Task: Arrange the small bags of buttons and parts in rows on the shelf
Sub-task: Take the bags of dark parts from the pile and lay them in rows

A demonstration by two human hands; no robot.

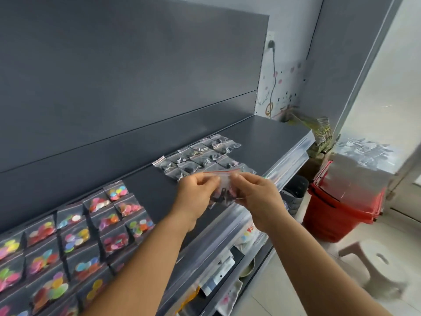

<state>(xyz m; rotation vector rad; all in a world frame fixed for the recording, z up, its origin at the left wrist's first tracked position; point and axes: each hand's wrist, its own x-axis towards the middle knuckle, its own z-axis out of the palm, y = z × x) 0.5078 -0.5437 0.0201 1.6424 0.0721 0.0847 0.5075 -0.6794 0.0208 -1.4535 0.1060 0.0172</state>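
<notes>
Held bag: a small clear zip bag [222, 188] of thin, crinkled plastic with a red seal strip along its top edge; dark small parts show through it, and the bag is blurred. It hangs in the air over the front part of the shelf, just in front of the dark-parts rows.
Left hand [196, 193]: its grip is a pinch, thumb and curled fingers on the bag's left side.
Right hand [255, 197]: its grip is likewise a pinch on the bag's right side, fingers bent toward the left hand.
Shelf [262, 137]: a flat matte dark grey board with a smooth grey back panel behind it and a glossy clear strip along its front edge.
Dark-parts rows [200, 156]: small square clear bags holding dark and metallic bits, lying flat in slanting rows, edges touching or overlapping; one at the left end has a red seal strip.
Coloured-button rows [75, 238]: shiny clear bags of round, flat discs in pink, yellow, green, blue and orange, overlapped in rows on the shelf's left part, well apart from the dark-parts rows.
Red baskets [330, 215]: a stack of hard plastic baskets on the floor to the right.
Stool [373, 261]: pale plastic, round seat with a slot in it.
</notes>
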